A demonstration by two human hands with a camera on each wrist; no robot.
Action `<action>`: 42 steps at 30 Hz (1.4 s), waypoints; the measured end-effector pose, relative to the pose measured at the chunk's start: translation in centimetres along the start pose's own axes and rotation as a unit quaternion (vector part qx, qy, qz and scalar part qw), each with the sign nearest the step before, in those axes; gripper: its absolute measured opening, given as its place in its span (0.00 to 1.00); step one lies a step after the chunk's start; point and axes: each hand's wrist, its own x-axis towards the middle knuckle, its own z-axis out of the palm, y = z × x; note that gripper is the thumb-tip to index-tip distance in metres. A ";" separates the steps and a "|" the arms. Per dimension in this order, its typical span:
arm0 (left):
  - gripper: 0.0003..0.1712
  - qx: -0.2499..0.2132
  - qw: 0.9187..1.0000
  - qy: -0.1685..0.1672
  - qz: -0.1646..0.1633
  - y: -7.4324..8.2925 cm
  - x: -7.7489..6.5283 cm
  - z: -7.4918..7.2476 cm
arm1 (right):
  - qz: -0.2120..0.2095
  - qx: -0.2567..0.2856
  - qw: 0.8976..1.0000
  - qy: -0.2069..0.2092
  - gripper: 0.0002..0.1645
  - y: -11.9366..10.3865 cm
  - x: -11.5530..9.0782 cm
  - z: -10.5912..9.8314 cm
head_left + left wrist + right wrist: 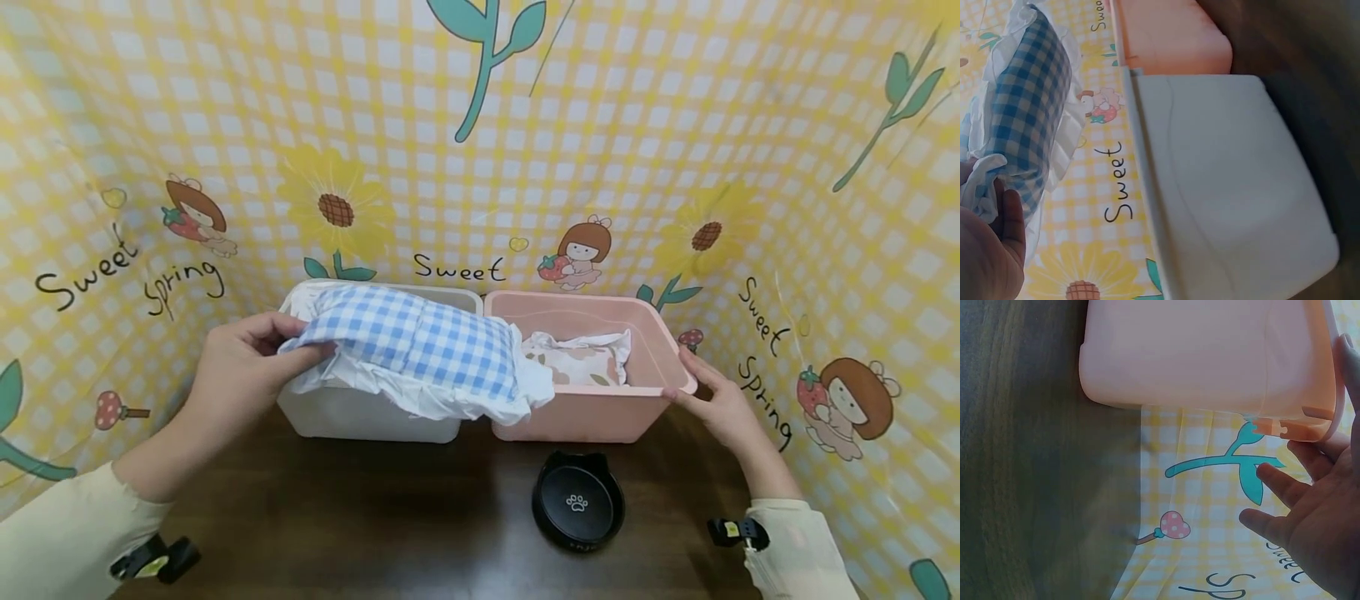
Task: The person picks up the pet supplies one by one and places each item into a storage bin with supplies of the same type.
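Note:
My left hand (255, 354) pinches the left end of a small blue-and-white checked pillow (420, 337) with a white ruffled edge. The pillow is above the light grey bin (375, 417), and its right end overlaps the pink bin (577, 417) in the head view. In the left wrist view, thumb and fingers grip the pillow's frilled corner. At the pink bin's right front corner, my right hand (723, 412) holds the rim between thumb and forefinger; its other fingers (1272, 528) spread loosely outside the wall. A floral-patterned pillow (581, 360) lies inside the pink bin.
A black bowl (577, 504) with a paw print stands on the dark wooden table (360, 517), in front of the pink bin. Both bins are side by side against a yellow checked cloth backdrop (480, 183), which also rises at the left and right.

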 end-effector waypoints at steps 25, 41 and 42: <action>0.12 0.038 0.997 -0.022 0.067 7.2 10.4 8.2 | 0.016 0.015 1.000 -0.002 0.51 -0.4 0.1 -0.2; 0.10 -0.003 0.996 -0.048 0.075 8.0 13.0 13.0 | 0.024 0.016 1.000 -0.005 0.52 -0.2 0.2 -0.1; 0.11 -0.007 0.996 -0.048 0.072 8.1 13.1 13.3 | 0.024 0.016 1.000 -0.003 0.52 -0.2 0.2 -0.1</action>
